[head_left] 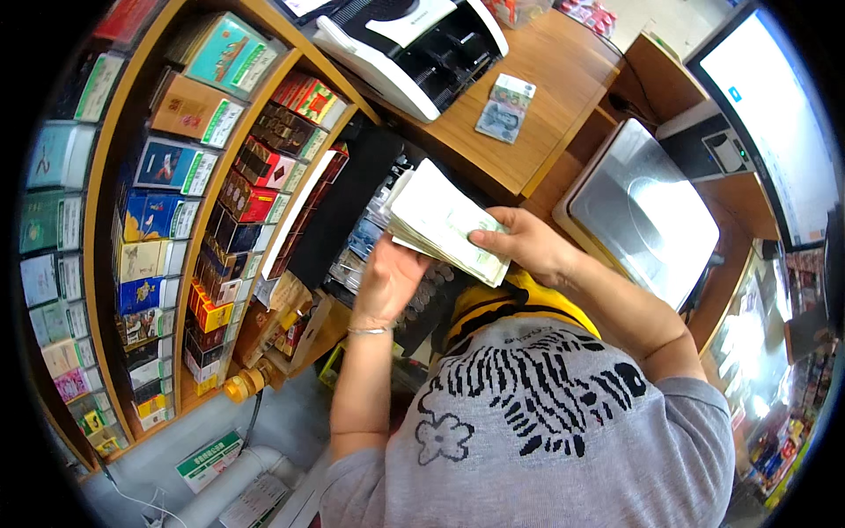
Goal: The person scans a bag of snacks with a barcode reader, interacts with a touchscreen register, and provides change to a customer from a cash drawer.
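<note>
While left fingers (412, 256) curl under a banknote stack (443, 220), right fingers (506, 216) pinch its edge, thumb (489, 239) on top

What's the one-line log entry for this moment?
left hand: holding banknotes | right hand: pinching banknotes | counter: loose note, machine

One left hand (387, 280) and one right hand (528, 245), two in all, share one stack of banknotes (447, 220), its notes too close to count. On the desk (568, 75) lies one loose note (506, 107) or an overlapping two, which is unclear. One bracelet (368, 330), one monitor (779, 132), one white machine (352, 66) and one steel plate (647, 211) show.
</note>
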The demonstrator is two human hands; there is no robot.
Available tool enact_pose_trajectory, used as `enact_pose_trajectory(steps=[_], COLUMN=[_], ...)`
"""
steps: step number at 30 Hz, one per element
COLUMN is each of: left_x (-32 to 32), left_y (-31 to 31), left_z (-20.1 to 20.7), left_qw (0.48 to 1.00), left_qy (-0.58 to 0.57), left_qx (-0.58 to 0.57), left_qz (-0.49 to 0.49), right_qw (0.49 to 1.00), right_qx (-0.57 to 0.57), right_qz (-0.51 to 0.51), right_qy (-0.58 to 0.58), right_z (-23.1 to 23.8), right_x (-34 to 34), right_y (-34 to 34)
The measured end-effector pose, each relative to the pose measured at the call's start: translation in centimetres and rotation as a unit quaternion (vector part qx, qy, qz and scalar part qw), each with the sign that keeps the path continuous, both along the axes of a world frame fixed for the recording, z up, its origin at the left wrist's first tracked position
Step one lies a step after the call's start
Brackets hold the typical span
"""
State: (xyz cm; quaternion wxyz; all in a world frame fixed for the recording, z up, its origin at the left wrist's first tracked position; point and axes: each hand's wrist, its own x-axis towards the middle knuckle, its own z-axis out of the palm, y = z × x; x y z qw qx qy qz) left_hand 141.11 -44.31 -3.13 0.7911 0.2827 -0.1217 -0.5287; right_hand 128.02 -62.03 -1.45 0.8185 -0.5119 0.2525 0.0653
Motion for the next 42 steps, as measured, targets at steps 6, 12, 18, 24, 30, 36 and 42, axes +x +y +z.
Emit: enact_pose_trajectory(steps=[6,12,18,24,30,36,42], left_x=[-4.9,-4.9,-4.6,-4.8,-4.3,-3.3,-3.0], left_y=[-2.8,-2.9,-1.8,-0.8,-1.0,-0.8,-1.3], left_z=[-0.9,0.2,-1.3,-0.9,-0.9,-0.6,-0.9], left_qw=[0.998,0.993,0.978,0.977,0.959,0.966,0.959], left_qy=[0.009,-0.009,-0.066,0.027,0.026,0.050,0.048], left_qx=[0.005,0.071,0.141,0.083,0.132,0.116,0.126], left_qz=[0.065,0.090,0.137,0.196,0.249,0.227,0.248], right_qw=[0.990,0.999,0.980,0.980,0.961,0.966,0.972], right_qx=[0.126,-0.046,-0.194,-0.169,-0.236,-0.219,-0.173], right_qz=[-0.055,-0.008,-0.030,-0.103,-0.121,-0.124,-0.146], right_qy=[-0.026,-0.022,-0.033,-0.010,-0.074,-0.052,-0.064], right_z=[-1.6,-1.4,-1.9,-3.2,-3.6,-2.5,-2.5], right_x=[0.0,-0.7,0.6,1.1,1.5,2.1,2.7], right_y=[3.1,3.4,4.0,5.3,5.2,5.0,4.9])
